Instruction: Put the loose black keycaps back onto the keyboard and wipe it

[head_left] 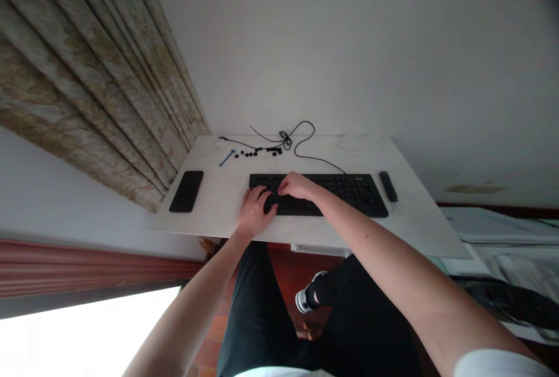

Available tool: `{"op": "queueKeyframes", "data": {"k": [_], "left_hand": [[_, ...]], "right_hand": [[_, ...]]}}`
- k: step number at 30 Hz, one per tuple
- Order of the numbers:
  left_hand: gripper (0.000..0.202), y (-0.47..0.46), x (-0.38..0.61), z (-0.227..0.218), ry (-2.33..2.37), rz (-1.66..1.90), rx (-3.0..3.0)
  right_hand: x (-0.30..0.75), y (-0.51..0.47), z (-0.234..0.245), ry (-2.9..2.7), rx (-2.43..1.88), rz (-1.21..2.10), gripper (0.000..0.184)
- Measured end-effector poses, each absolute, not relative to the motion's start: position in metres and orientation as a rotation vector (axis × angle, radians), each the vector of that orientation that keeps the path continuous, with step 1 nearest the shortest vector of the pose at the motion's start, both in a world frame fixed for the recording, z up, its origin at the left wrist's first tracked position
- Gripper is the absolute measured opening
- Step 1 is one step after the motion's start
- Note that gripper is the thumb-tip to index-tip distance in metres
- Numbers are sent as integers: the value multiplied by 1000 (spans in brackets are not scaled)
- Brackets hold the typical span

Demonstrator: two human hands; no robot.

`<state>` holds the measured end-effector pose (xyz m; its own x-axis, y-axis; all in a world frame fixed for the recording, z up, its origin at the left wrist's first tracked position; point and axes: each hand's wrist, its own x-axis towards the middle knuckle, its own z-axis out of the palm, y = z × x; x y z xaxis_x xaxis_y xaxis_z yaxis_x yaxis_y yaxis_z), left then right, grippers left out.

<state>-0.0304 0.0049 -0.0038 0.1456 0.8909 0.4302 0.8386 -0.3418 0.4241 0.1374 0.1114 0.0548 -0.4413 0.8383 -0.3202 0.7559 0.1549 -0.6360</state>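
My left hand (257, 209) lies curled over the left end of a black computer keyboard (345, 194), its fingertips on the keys. My right hand (297, 186) rests on the keyboard's upper edge, left of centre, with its fingers bunched on the keys. Whatever lies under the fingers of either hand is hidden. Beyond the keyboard, several loose black keycaps (250, 154) are scattered on the white desk (227, 202). A slim blue tool (227, 158) lies just left of them.
A black phone (186, 191) lies at the desk's left side, and a black remote (388, 186) lies right of the keyboard. A tangled black cable (301, 143) runs along the far edge. Curtains (87, 74) hang on the left, and the wall stands behind the desk.
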Motion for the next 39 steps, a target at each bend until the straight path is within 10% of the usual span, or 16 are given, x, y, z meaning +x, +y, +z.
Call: {"op": "queueKeyframes", "data": {"k": [25,39], "left_hand": [[44,4,-33,-6,1723,1105,2141],[32,8,-36,-12,1738,1130,2103]], "right_hand": [[139,110,55,-2342,-1732,824,26],[275,45,1,-1980,-1530,-236,30]]}}
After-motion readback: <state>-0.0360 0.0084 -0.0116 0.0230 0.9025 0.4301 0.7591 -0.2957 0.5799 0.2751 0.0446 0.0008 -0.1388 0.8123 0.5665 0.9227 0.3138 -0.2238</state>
